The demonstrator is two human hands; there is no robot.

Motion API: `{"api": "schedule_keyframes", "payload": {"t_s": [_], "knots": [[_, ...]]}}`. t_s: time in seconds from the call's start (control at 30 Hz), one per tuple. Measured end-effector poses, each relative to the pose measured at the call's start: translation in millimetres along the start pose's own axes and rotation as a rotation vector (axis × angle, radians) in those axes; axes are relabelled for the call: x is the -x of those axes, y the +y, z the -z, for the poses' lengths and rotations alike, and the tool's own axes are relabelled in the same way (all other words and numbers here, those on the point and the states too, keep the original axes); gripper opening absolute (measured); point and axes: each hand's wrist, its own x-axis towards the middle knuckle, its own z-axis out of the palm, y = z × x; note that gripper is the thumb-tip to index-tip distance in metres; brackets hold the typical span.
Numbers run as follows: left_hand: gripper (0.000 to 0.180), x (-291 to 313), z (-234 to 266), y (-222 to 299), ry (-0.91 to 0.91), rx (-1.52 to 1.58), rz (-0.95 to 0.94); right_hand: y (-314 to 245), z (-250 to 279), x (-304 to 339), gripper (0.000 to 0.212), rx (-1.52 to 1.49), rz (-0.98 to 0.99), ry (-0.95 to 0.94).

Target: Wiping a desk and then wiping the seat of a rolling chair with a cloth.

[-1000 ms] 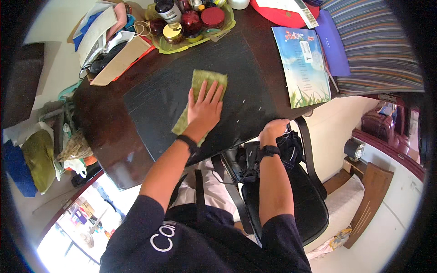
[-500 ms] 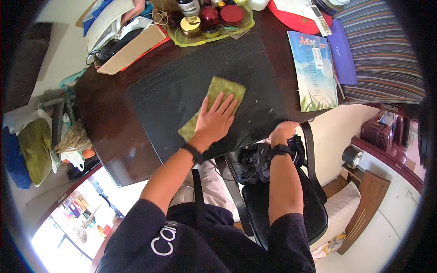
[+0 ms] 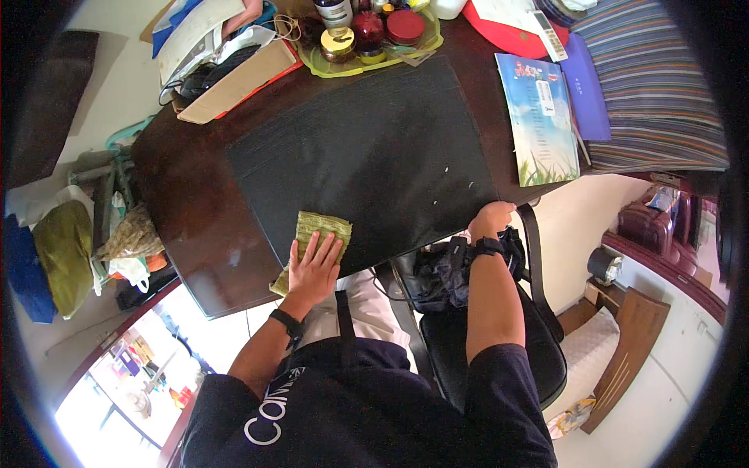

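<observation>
Pressing one cloth (image 3: 331, 224), the left hand (image 3: 314, 271) lies spread, the right hand (image 3: 491, 221) by one mat (image 3: 367, 148), grip unclear.

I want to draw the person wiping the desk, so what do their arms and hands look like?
Both the left hand and right hand are bare, with no gloves. Each wrist has a black band. The dark sleeves are short, leaving the forearms uncovered.

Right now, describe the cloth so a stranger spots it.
On the dark brown table lies a black mat. Near its near-left corner, the left hand lies on the cloth, whose olive green stands out against the black.
</observation>
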Motion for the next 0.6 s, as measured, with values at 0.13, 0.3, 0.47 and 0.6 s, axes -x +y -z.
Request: {"api": "schedule_keyframes", "payload": {"t_s": [0.13,0.3,0.47,0.6], "knots": [[0.050,-7.6,5.3,0.3,0.011,0.004,-0.006,7.2,-3.7,-9.6,0.065,0.072,0.092,0.096],[0.051,-26.8,17.5,-2.5,0.013,0.009,0.008,9.7,-8.8,-12.4,0.067,0.070,0.077,0.106],[0.051,-53.9,26.4,-6.2,0.053,0.020,-0.015,24.1,-15.6,-37.9,0.066,0.104,0.121,0.111],[0.052,-100.5,37.3,-7.6,0.084,0.004,0.020,6.3,-7.9,-8.7,0.065,-0.005,0.046,0.091]]}}
